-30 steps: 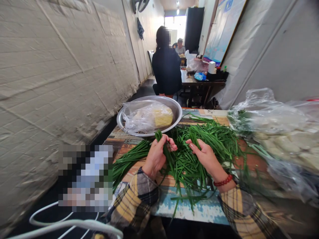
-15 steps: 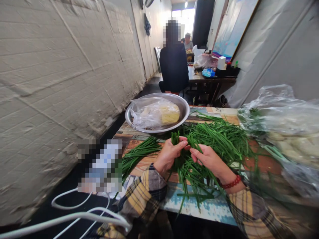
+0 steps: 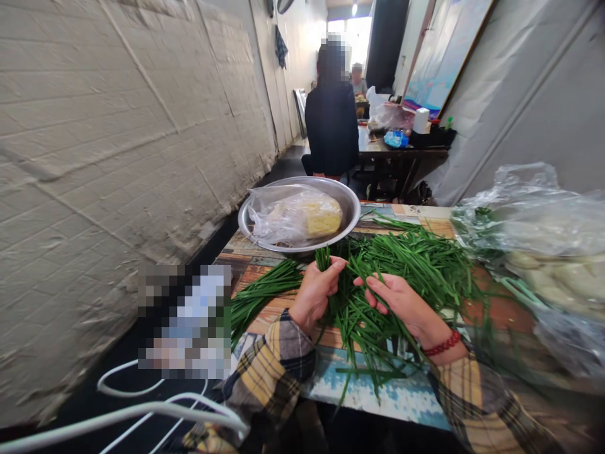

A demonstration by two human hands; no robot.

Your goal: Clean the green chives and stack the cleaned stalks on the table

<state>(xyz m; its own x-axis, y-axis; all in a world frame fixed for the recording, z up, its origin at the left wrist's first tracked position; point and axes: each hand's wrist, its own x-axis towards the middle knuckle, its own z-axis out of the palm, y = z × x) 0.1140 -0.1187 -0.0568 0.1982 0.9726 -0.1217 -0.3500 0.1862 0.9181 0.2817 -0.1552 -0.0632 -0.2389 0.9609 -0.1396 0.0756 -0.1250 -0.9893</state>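
Observation:
My left hand (image 3: 317, 289) is closed round a small upright bunch of garlic chives (image 3: 323, 257), whose cut ends stick up above the thumb. To its right, my right hand (image 3: 390, 295) pinches a few green chive leaves between thumb and fingers, over the pile. Loose garlic chives (image 3: 420, 265) spread across the table beneath and beyond both hands, some hanging toward the near edge. A tidier bundle of chives (image 3: 267, 290) lies to the left of my left wrist.
A metal basin (image 3: 352, 221) holding a plastic bag (image 3: 288, 214) with something yellow stands at the back. Clear bags (image 3: 558, 233) with pale contents lie at right. White cables (image 3: 123, 413) cross the lower left. A person (image 3: 331, 126) sits at a farther table (image 3: 411, 151).
My hands have moved apart slightly: the left one, with its bunch, shifted left, and the right one drew a little to the right.

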